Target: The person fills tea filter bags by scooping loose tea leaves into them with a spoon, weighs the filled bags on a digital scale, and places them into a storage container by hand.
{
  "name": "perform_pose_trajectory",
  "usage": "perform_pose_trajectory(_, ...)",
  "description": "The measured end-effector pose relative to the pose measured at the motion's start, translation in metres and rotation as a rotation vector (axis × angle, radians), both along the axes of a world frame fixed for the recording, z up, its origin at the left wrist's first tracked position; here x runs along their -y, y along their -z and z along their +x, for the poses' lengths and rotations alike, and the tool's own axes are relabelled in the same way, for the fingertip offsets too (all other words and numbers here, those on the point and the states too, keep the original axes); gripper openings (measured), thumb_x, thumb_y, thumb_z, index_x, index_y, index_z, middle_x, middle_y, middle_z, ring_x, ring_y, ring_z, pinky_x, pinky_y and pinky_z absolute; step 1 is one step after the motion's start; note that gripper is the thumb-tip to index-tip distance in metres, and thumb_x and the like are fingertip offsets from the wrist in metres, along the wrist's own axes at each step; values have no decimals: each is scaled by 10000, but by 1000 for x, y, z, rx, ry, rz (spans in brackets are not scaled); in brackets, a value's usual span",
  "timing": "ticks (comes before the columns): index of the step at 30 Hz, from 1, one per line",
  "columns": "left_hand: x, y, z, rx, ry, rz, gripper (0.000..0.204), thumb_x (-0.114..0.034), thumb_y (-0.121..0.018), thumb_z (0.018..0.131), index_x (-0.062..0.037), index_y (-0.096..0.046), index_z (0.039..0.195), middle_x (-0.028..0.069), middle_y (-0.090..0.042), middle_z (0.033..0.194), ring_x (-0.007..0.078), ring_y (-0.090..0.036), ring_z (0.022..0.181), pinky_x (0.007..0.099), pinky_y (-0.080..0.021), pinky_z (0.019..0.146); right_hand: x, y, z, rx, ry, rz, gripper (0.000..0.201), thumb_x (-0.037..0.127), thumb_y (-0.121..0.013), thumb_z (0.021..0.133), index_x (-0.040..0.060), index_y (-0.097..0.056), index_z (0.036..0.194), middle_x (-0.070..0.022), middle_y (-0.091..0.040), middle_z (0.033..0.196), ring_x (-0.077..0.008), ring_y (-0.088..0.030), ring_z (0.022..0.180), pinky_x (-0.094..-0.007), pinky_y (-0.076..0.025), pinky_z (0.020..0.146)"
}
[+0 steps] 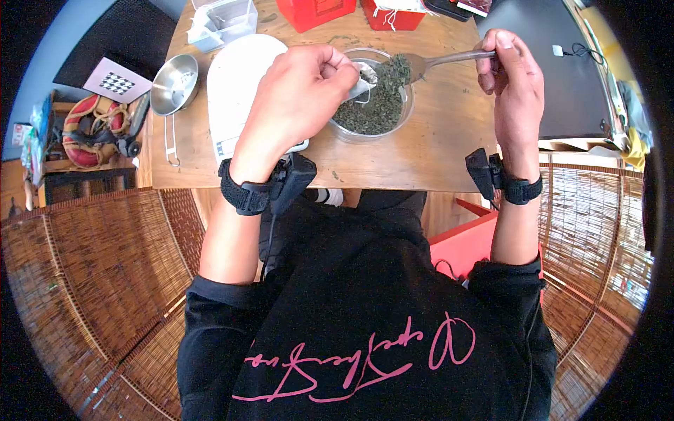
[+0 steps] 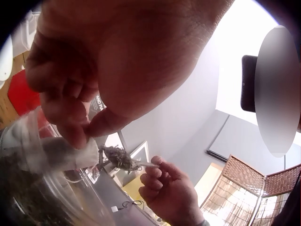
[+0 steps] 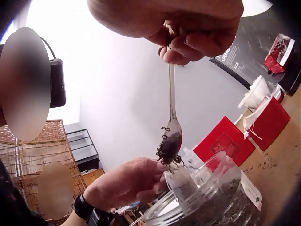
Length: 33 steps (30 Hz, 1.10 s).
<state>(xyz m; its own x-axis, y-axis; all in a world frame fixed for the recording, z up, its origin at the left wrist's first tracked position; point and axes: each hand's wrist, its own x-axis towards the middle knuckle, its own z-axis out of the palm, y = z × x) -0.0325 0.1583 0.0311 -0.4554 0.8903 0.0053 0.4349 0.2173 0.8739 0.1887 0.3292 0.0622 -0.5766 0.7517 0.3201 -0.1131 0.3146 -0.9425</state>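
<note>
Over a clear round bowl [image 1: 375,125] of dried dark-green leaves, the left hand [image 1: 298,91] pinches the edge of a small white bag [image 1: 363,88]. Its mouth faces the spoon in the head view. The right hand [image 1: 516,77] holds the handle of a metal spoon [image 1: 416,68] heaped with leaves [image 1: 394,70]. In the right wrist view the heaped spoon [image 3: 171,141] hangs right at the mouth of the bag [image 3: 180,184], with leaf strands sticking out over the rim. The left wrist view shows the left thumb and fingertips [image 2: 81,134] closed on the bag.
Left of the bowl lies a white scale [image 1: 239,77], with a steel cup [image 1: 175,85] beyond it. A clear plastic box [image 1: 228,24] and red boxes [image 1: 316,12] stand at the back. Loose leaf bits are scattered on the wooden table [image 1: 449,151].
</note>
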Motion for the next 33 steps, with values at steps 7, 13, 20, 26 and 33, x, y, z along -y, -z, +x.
perform_pose_trajectory(7,-1,-3,4,-32,6,-32,279,-275,-675,899,-11,-754,942,138,-729,769,239,-720,744,361,-548,740,20,-14,-12,64,20,325,252,265,-541,1095,49,-664,1055,11,-621,858,-33,-477,702,-193,-346,611)
perform_pose_trajectory(13,1,-5,4,-47,9,-24,262,-251,-669,891,-6,-751,937,146,-740,785,249,-730,755,364,-555,748,26,-24,-10,26,2,422,256,234,-530,1100,15,-659,1069,2,-636,897,-36,-507,734,-186,-359,629)
perform_pose_trajectory(20,1,-2,4,-34,9,19,254,-231,-667,886,5,-744,940,156,-733,784,270,-724,747,371,-552,733,40,-19,-20,49,-27,430,197,170,-535,1090,7,-636,1051,-6,-645,938,-60,-547,781,-201,-423,685)
perform_pose_trajectory(26,2,-6,6,-47,2,-20,248,-225,-663,891,6,-739,941,152,-733,788,279,-720,754,371,-549,735,49,-22,-23,67,-3,459,197,157,-534,1087,-7,-634,1044,-16,-647,925,-74,-553,779,-217,-453,705)
perform_pose_trajectory(33,4,-5,6,-97,52,-24,237,-201,-628,989,25,-699,983,28,-693,773,75,-586,703,258,-459,641,46,-21,-21,70,-79,506,216,166,-531,1094,-9,-636,1022,-10,-640,900,-63,-535,742,-208,-419,652)
